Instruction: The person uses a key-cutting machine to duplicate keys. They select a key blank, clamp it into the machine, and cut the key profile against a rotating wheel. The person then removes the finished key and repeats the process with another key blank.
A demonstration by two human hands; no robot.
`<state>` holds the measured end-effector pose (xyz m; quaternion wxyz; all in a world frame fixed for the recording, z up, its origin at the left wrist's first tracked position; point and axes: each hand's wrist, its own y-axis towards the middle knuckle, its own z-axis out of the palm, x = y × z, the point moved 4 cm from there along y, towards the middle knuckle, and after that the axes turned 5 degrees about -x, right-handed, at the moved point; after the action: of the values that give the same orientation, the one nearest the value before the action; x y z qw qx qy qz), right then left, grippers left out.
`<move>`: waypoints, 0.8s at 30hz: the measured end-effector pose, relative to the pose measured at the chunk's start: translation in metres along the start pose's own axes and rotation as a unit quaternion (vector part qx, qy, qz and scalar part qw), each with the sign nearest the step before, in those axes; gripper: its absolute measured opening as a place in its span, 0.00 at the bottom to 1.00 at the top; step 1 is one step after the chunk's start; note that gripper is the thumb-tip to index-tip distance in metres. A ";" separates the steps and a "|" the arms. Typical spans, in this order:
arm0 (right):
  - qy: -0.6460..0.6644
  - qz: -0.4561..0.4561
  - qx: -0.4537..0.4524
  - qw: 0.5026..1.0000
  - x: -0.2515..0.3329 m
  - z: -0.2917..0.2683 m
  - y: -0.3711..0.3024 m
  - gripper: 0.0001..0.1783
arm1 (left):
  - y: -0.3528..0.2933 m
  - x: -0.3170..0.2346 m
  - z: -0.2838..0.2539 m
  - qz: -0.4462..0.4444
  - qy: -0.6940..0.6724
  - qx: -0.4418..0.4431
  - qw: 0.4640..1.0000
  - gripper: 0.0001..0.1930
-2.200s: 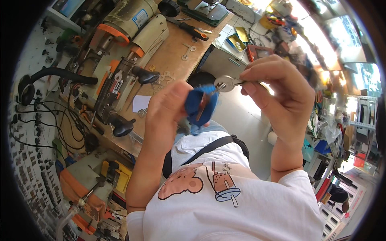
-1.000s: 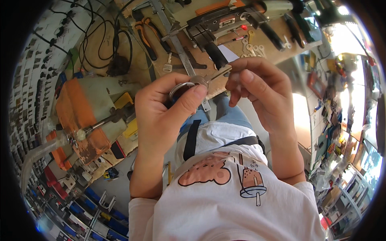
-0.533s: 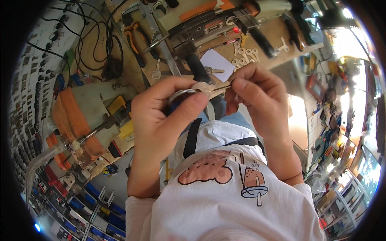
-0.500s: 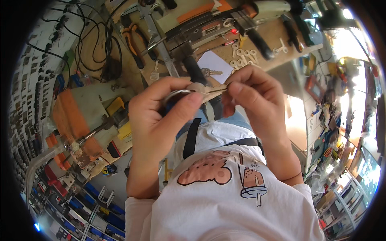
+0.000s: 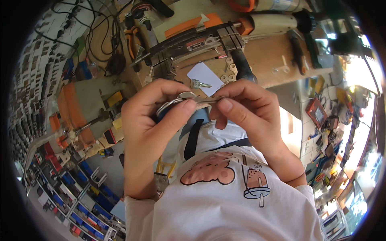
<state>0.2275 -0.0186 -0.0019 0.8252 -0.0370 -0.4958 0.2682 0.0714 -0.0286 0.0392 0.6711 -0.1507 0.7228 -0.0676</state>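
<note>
My left hand (image 5: 146, 120) is closed, its thumb and forefinger pinching a key (image 5: 206, 99) by its round head. Metal rings (image 5: 167, 107) and a dark blue piece hang at that head, partly covered by the fingers. The key's blade points right, and my right hand (image 5: 251, 114) pinches its far end between thumb and fingertips. Whether a second key lies against the first cannot be made out. Just beyond the hands, a silver key (image 5: 200, 84) lies on a white card (image 5: 209, 71) on the workbench.
A key-cutting machine (image 5: 193, 46) with black handles (image 5: 243, 66) stands behind the card. Several loose keys (image 5: 229, 70) lie beside it. Orange-handled pliers (image 5: 130, 42) and cables (image 5: 106, 36) are at the left. Another orange and grey machine (image 5: 74, 108) stands further left.
The view has shifted, and the bench things sit differently in it. Both hands have come slightly lower and left in the picture, still pinching the key, which now lies more level.
</note>
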 end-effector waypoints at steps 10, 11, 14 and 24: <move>-0.037 -0.118 0.030 0.992 0.022 0.000 0.018 0.19 | 0.004 0.024 0.009 -0.218 -0.469 0.064 0.854 0.09; -0.046 -0.129 0.047 0.989 0.026 0.003 0.021 0.19 | 0.003 0.020 0.010 -0.220 -0.472 0.073 0.850 0.11; -0.073 -0.170 0.059 0.981 0.036 0.010 0.028 0.17 | -0.004 0.017 0.016 -0.238 -0.485 0.052 0.840 0.11; -0.135 -0.191 -0.001 0.972 0.032 0.033 0.048 0.10 | -0.004 0.015 0.006 -0.274 -0.533 0.124 0.791 0.12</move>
<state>0.1917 0.0304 0.0246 0.7866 0.0943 -0.6007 0.1073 0.0773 -0.0368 0.0254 0.9161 -0.2698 0.1650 -0.2465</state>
